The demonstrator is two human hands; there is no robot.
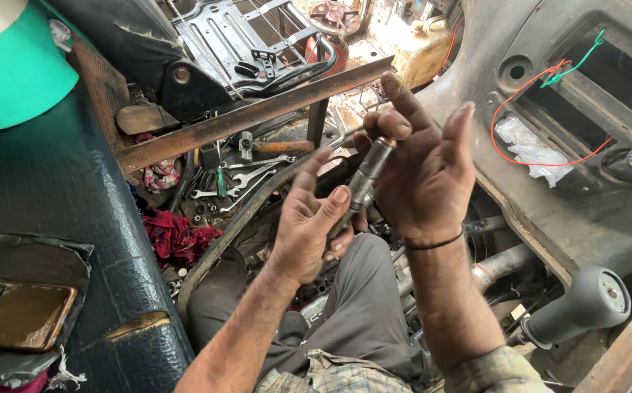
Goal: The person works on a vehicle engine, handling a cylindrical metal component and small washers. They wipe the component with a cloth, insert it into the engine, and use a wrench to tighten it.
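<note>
We see few containers here. A pale yellowish plastic jerrycan [412,45] stands at the top, near the cabin wall; its inside we cannot see. The rectangular recess in the grey dashboard [607,80] holds a red wire [520,102] and a green wire [582,62], and a crumpled clear plastic bag [531,151] lies just beside it. Down on the floor, spanners [247,178] and a red rag [174,236] lie loose.

The thing in work is a slim grey metal cylinder with a copper-coloured tip [365,178]. It stands tilted, tip up, between both hands, approx. in the picture's middle, above the grey trouser knee [363,291].

Our left hand [309,233] is closed around the cylinder's lower part, thumb pressed along its side. Our right hand [421,167] is half open: thumb & one finger pinch the copper tip, the other fingers spread upward, touching nothing.
</note>
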